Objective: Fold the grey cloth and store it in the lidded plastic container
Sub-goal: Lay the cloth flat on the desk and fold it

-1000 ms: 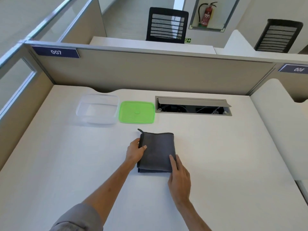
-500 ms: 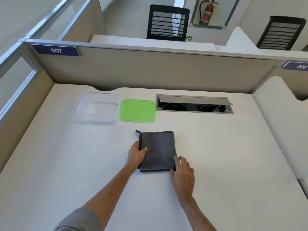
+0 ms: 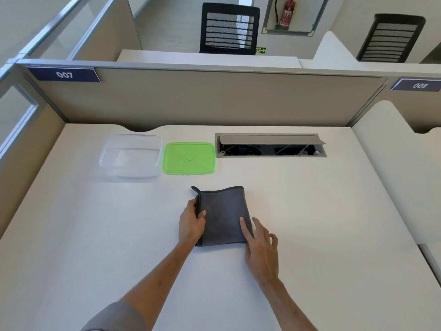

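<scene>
Head view, looking down on a white desk (image 3: 95, 235). Folded grey cloth (image 3: 222, 215) flat at centre frame, roughly rectangular, a small hanging loop poking out at its upper left corner. Left hand (image 3: 192, 223) at the cloth's left edge, thumb on top and fingers curled round the edge, pinching the folded layers. Right hand (image 3: 261, 247) at the cloth's lower right corner, fingers spread and loose, index fingertip pressing on the fabric, nothing clasped. Grey sleeve (image 3: 119, 317) at the bottom of the frame on the left arm; right forearm bare. Clear plastic container (image 3: 131, 155) in the upper left part of the desk, open, nothing inside, well apart from the cloth. Green lid (image 3: 189, 158) lying flat just beside the container on its right, not on it. Cable hatch (image 3: 270, 145) right of the lid, flap raised, dark wiring visible within. Beige partition (image 3: 214, 99) along the desk's far edge, with a blue "007" plate (image 3: 64, 74) at upper left and a "008" plate (image 3: 418, 85) at upper right. Two black mesh chairs (image 3: 230, 28) beyond the partition, and a red fire extinguisher (image 3: 287, 13) in a wall niche at the top of the frame.
</scene>
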Demonstrator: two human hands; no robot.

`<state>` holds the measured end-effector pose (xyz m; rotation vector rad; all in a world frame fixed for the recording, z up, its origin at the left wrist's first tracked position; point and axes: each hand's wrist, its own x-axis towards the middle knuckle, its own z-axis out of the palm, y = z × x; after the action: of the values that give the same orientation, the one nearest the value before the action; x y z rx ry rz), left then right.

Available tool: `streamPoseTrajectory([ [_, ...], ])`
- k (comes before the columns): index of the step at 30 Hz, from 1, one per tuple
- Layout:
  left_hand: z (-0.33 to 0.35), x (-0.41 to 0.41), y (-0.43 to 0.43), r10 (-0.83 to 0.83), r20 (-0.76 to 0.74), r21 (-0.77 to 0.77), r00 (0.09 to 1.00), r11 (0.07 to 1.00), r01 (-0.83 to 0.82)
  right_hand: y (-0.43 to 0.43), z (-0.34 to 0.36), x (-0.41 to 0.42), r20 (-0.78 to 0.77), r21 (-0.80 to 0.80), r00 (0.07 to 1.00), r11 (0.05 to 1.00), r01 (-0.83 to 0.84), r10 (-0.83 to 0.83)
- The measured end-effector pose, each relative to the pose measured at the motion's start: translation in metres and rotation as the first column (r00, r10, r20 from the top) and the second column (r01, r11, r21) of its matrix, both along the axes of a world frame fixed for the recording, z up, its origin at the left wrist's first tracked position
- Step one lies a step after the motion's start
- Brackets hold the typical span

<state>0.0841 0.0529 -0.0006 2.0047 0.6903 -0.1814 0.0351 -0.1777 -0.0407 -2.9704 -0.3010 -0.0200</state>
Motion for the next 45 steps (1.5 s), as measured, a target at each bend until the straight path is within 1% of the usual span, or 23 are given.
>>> streamPoseTrajectory([
  [6, -0.006, 0.003, -0.001, -0.001, 0.081, 0.093, 0.997, 0.996, -0.007, -0.003, -0.003, 0.004, -0.026, 0.008, 0.988, 0.988, -0.153, 0.153],
  [8, -0.006, 0.002, -0.003, -0.038, 0.095, 0.228, 0.995, 0.974, 0.015, -0.001, -0.004, 0.004, -0.039, 0.038, 0.969, 0.97, -0.242, 0.243],
  [10, -0.005, 0.003, -0.005, -0.182, 0.144, 0.405, 0.973, 0.908, 0.11, 0.003, -0.006, 0.004, -0.055, 0.092, 0.95, 0.949, -0.301, 0.307],
  [12, -0.004, 0.011, -0.007, -0.457, 0.129, 0.549, 0.88, 0.772, 0.32, 0.009, -0.009, 0.005, -0.07, 0.153, 0.953, 0.947, -0.281, 0.294],
  [14, -0.003, 0.025, -0.009, -0.727, 0.01, 0.645, 0.686, 0.529, 0.551, 0.016, -0.01, 0.008, -0.074, 0.173, 0.969, 0.96, -0.219, 0.234],
  [15, -0.004, 0.032, -0.011, -0.817, -0.062, 0.663, 0.573, 0.396, 0.636, 0.019, -0.011, 0.009, -0.078, 0.16, 0.976, 0.969, -0.187, 0.201],
  [16, -0.004, 0.04, -0.012, -0.872, -0.132, 0.661, 0.471, 0.277, 0.698, 0.022, -0.012, 0.009, -0.085, 0.141, 0.981, 0.977, -0.161, 0.174],
  [17, -0.005, 0.046, -0.013, -0.898, -0.197, 0.644, 0.394, 0.184, 0.742, 0.025, -0.014, 0.008, -0.094, 0.124, 0.984, 0.982, -0.141, 0.154],
  [18, -0.006, 0.051, -0.013, -0.904, -0.252, 0.623, 0.345, 0.122, 0.772, 0.027, -0.016, 0.006, -0.106, 0.115, 0.985, 0.986, -0.123, 0.135],
  [19, -0.008, 0.055, -0.014, -0.9, -0.291, 0.606, 0.324, 0.088, 0.79, 0.028, -0.018, 0.002, -0.121, 0.111, 0.986, 0.988, -0.105, 0.119],
  [21, -0.01, 0.059, -0.013, -0.887, -0.326, 0.589, 0.327, 0.08, 0.804, 0.029, -0.022, -0.005, -0.155, 0.107, 0.984, 0.992, -0.069, 0.085],
  [26, -0.014, 0.063, -0.009, -0.902, -0.306, 0.567, 0.305, 0.085, 0.819, 0.032, -0.02, -0.008, -0.223, 0.113, 0.973, 0.993, -0.03, 0.055],
  [28, -0.012, 0.066, -0.008, -0.899, -0.271, 0.584, 0.345, 0.131, 0.801, 0.033, -0.014, -0.008, -0.217, 0.158, 0.976, 0.987, 0.015, 0.02],
  [29, -0.01, 0.07, -0.006, -0.888, -0.245, 0.59, 0.39, 0.183, 0.786, 0.034, -0.009, -0.009, -0.202, 0.21, 0.979, 0.974, 0.084, -0.041],
  [30, -0.007, 0.074, -0.005, -0.869, -0.222, 0.58, 0.441, 0.246, 0.777, 0.036, -0.004, -0.009, -0.186, 0.281, 0.972, 0.94, 0.194, -0.145],
  [31, -0.004, 0.079, -0.004, -0.852, -0.21, 0.555, 0.48, 0.3, 0.776, 0.037, 0.0, -0.011, -0.19, 0.355, 0.939, 0.872, 0.338, -0.286],
  [32, -0.001, 0.084, -0.003, -0.843, -0.211, 0.526, 0.495, 0.329, 0.784, 0.038, 0.004, -0.011, -0.223, 0.414, 0.873, 0.768, 0.488, -0.435],
  [33, 0.002, 0.088, -0.002, -0.845, -0.218, 0.502, 0.488, 0.331, 0.799, 0.037, 0.005, -0.011, -0.289, 0.45, 0.783, 0.644, 0.619, -0.551],
  [35, 0.006, 0.095, -0.001, -0.858, -0.225, 0.495, 0.461, 0.307, 0.813, 0.039, 0.008, -0.009, -0.466, 0.482, 0.618, 0.404, 0.777, -0.633],
  [36, 0.008, 0.097, 0.0, -0.859, -0.226, 0.497, 0.459, 0.303, 0.813, 0.041, 0.011, -0.007, -0.529, 0.486, 0.574, 0.331, 0.809, -0.625],
  [41, 0.013, 0.106, 0.003, -0.818, -0.267, 0.414, 0.509, 0.379, 0.827, 0.053, 0.011, 0.003, -0.656, 0.499, 0.515, 0.196, 0.844, -0.551],
  [43, 0.015, 0.106, 0.005, -0.797, -0.274, 0.4, 0.538, 0.414, 0.818, 0.054, 0.011, 0.004, -0.669, 0.543, 0.528, 0.142, 0.828, -0.523],
  [45, 0.016, 0.104, 0.008, -0.778, -0.289, 0.385, 0.558, 0.439, 0.812, 0.053, 0.013, 0.004, -0.664, 0.59, 0.562, 0.115, 0.799, -0.494],
])
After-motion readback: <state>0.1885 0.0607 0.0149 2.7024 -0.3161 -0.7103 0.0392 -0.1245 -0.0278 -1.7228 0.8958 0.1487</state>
